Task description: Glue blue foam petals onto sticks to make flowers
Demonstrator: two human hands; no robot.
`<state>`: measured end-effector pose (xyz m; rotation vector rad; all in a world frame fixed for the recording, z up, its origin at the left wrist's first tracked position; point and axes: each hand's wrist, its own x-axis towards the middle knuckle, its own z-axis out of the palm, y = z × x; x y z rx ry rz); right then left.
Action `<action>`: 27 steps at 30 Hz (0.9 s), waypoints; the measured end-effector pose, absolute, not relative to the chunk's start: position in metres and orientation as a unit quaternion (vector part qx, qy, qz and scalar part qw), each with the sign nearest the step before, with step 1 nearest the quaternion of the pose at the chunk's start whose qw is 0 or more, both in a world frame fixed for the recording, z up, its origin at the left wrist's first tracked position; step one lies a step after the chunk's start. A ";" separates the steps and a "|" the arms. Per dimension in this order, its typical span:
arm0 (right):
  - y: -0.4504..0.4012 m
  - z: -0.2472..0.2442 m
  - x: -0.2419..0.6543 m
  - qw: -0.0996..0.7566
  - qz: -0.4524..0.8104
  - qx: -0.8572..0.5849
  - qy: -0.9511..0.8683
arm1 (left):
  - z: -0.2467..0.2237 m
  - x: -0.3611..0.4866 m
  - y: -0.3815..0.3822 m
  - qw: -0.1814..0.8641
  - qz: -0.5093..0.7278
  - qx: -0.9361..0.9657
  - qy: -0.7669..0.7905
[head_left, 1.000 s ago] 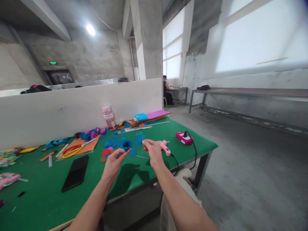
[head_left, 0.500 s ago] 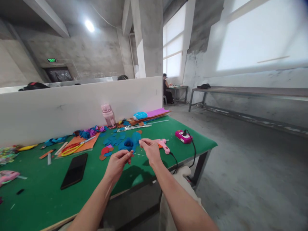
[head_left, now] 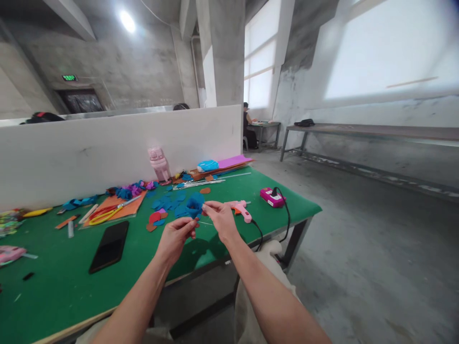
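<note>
A blue flower (head_left: pixel 193 209) with a rolled, layered centre is held above the table between my hands. My left hand (head_left: pixel 178 233) is closed, pinching it from below at its base. Thumb and fingers of my right hand (head_left: pixel 219 217) are closed on a blue petal (head_left: pixel 197 197) that lies against the flower's far and right side; its lower edge is hidden. Just right of that hand lies a pink glue gun (head_left: pixel 243 210). Loose blue petals (head_left: pixel 174 206) are scattered left of the flower, with a red piece (head_left: pixel 154 218) and brown pieces near them.
A black phone (head_left: pixel 110 246) lies on the green table (head_left: pixel 68 291), below yellow-and-red-handled scissors (head_left: pixel 107 214). A magenta power block (head_left: pixel 272 197) with a black cord sits by the right edge. A white partition (head_left: pixel 89 157) closes the back, with a pink bottle-like object (head_left: pixel 159 165) before it.
My right hand has brought the petal leftward from beside the flower to against it. The flower has tipped more upright in my left hand. The whole view has shifted slightly.
</note>
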<state>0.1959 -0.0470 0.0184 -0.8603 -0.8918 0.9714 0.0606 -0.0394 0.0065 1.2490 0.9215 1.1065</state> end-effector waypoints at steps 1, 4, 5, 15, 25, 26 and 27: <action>-0.047 0.018 0.196 0.706 0.440 -0.383 -0.402 | 0.006 0.060 -0.039 0.581 0.474 0.534 0.392; -0.045 0.016 0.196 0.705 0.448 -0.377 -0.400 | 0.006 0.060 -0.039 0.595 0.475 0.524 0.382; -0.045 0.016 0.196 0.704 0.450 -0.377 -0.400 | 0.005 0.059 -0.039 0.600 0.476 0.519 0.379; -0.046 0.013 0.194 0.701 0.441 -0.385 -0.407 | 0.005 0.061 -0.038 0.606 0.501 0.482 0.387; -0.047 0.015 0.193 0.699 0.456 -0.380 -0.398 | 0.006 0.060 -0.038 0.614 0.494 0.486 0.378; -0.047 0.014 0.193 0.699 0.460 -0.378 -0.396 | 0.006 0.059 -0.038 0.617 0.491 0.487 0.375; -0.046 0.013 0.193 0.699 0.464 -0.375 -0.393 | 0.005 0.059 -0.038 0.619 0.488 0.489 0.373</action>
